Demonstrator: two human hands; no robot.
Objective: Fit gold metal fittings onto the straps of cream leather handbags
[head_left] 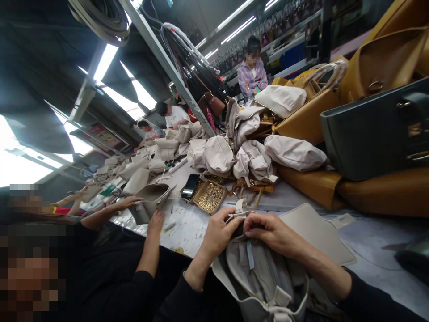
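A light grey bag (268,273) lies open at the table's front edge, its grey lining and a small tag showing. My left hand (217,232) pinches the bag's far rim beside a short strap tab. Close to its right, my right hand (268,228) has thumb and forefinger pressed together at the same rim, just inside the opening. Any small part between those right fingertips is too small to make out. A flat pale panel (315,232) with a tab rests on the table behind my right forearm.
Beyond my hands are a box of gold-coloured hardware (210,197) and a phone (191,186). Pale pouches (217,154) are heaped behind. Brown and dark green bags (375,129) stand at right. At left, a person's hands (156,221) hold another grey bag (147,203).
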